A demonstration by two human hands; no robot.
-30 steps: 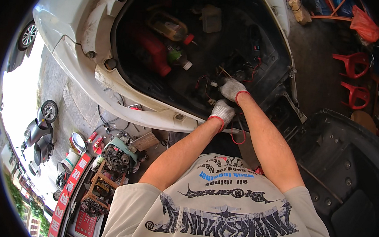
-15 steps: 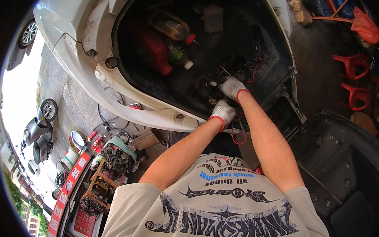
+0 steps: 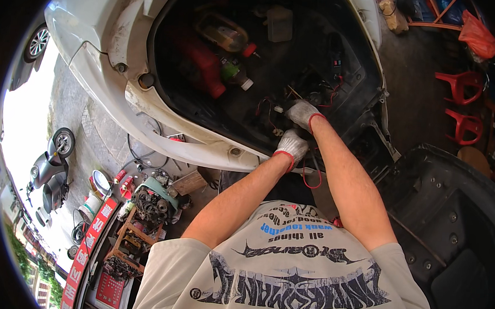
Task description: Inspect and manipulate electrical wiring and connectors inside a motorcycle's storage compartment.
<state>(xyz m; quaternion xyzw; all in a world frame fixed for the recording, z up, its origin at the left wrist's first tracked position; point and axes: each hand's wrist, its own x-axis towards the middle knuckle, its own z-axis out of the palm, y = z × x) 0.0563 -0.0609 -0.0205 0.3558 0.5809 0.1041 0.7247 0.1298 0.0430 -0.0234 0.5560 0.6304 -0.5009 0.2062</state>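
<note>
Both my hands wear white knit gloves with red cuffs, at the near rim of the dark storage well (image 3: 299, 50) of a white scooter (image 3: 163, 135). My right hand (image 3: 303, 114) is farther in, fingers curled among thin wires beside a small white connector (image 3: 278, 109). My left hand (image 3: 293, 144) is closed just nearer, next to a pale plug (image 3: 278, 132). What either hand pinches is hidden by the gloves and the dark. A red wire (image 3: 312, 184) loops down below the hands. More red wire (image 3: 335, 95) runs to a small black device (image 3: 336, 61).
In the well lie a red jug (image 3: 199, 64), a clear bottle of yellowish liquid (image 3: 224, 32), a green-labelled bottle (image 3: 231, 71) and a translucent container (image 3: 280, 24). The black seat underside (image 3: 447, 223) hangs at right. Red chairs (image 3: 461, 87) and engine parts (image 3: 155, 202) stand around.
Hardly anything differs. Both hands stay at the same place among the wires, and the bottles and scooter have not moved.
</note>
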